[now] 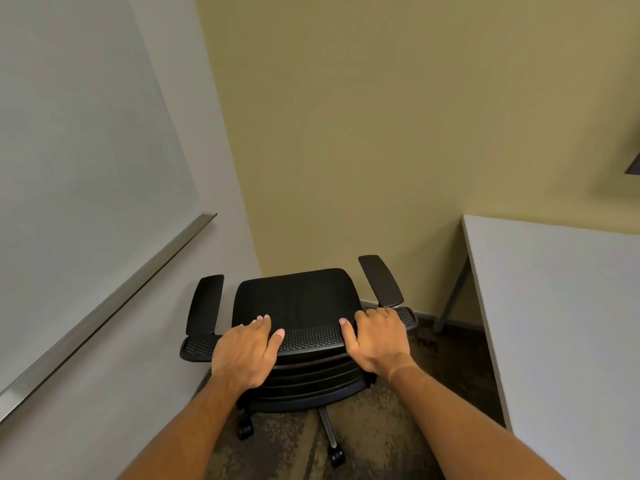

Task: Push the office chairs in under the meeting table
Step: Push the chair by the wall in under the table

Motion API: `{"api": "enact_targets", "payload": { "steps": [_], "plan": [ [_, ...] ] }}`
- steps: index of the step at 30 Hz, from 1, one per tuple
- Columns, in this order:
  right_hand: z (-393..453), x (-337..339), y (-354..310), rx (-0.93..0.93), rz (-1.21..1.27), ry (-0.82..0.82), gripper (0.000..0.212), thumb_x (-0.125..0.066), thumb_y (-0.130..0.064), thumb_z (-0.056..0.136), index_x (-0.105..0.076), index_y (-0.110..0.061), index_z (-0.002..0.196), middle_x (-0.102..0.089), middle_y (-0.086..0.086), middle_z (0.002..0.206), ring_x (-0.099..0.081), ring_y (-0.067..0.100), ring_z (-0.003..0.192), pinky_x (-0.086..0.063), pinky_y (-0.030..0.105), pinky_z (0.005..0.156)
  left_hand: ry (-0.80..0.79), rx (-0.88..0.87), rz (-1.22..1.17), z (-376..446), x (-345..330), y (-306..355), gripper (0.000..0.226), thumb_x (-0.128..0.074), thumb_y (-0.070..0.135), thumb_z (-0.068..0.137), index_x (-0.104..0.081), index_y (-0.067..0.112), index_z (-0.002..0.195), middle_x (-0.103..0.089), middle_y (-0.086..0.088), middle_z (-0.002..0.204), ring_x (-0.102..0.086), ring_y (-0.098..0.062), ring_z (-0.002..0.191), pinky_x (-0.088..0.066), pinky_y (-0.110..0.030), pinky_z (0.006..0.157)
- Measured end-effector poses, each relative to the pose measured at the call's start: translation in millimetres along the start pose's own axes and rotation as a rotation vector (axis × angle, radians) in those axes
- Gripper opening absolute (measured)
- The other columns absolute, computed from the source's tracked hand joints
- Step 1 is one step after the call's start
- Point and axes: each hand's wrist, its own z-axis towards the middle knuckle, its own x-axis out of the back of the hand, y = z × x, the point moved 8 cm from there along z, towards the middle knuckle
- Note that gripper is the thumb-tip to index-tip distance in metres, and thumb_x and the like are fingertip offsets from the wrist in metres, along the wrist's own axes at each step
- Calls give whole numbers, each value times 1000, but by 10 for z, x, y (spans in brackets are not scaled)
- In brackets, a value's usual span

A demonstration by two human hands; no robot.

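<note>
Black mesh backrest top [311,336]: both my grips sit on this rim, the natural push point since it is the highest part nearest me.
Left hand [247,355]: draped over the rim left of centre, fingers curled onto the seat side, thumb on top; I hold the backrest, not tightly pinched.
Right hand [375,336]: wrapped over the rim right of centre, fingers hidden beyond the edge, thumb forward; also closed on the backrest.
Why two hands: I judge that spreading them apart lets me steer the castors rather than merely shove.
Office chair [294,299]: straight ahead of me, seat facing the far olive wall [363,133], armrests [204,304] out to either side; it is beside the table, not under it.
Castors [336,457]: on the patterned carpet [381,427], near my feet.
Tabletop [561,306]: pale slab to the right, its grey leg [453,296] at the far corner; the chair must swing right to tuck in.
Left wall: whiteboard [86,133] with metal tray [114,303], close, so little room on that side.
</note>
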Motion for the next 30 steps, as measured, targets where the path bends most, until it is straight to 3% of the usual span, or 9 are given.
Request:
{"api": "enact_targets", "payload": {
  "steps": [14,22,27,30],
  "plan": [
    [-769,205,-642,-188,-34,-17,60,-16,-59,93,-59,-20,79,-67,2,78,-61,19,76,-45,38,84,12,-206,69,-337,56,-412,62,-16,52,100,-36,18,148,-41,-2,152,-44,-20,136,-30,-33,113],
    [-1125,348,-682,-329,-57,-36,59,-19,-60,93,-56,-20,70,-60,-1,66,-55,17,63,-44,38,79,26,-366,66,-357,103,-259,65,-16,53,99,-36,16,148,-41,-4,152,-42,-18,137,-25,-32,115],
    [-1339,470,-645,-420,-80,-27,59,-19,-60,93,-52,-20,65,-54,-2,60,-49,17,56,-43,38,76,65,-483,37,-334,181,-60,100,14,70,80,-37,16,148,-43,-4,151,-42,-16,137,-24,-31,116],
    [-1458,498,-618,-471,-77,-42,62,-17,-62,93,-52,-20,63,-52,-2,58,-50,17,56,-43,38,75,72,-547,34,-273,178,60,95,10,68,82,-37,17,148,-42,-4,151,-41,-15,138,-21,-30,117]
  ]
}}
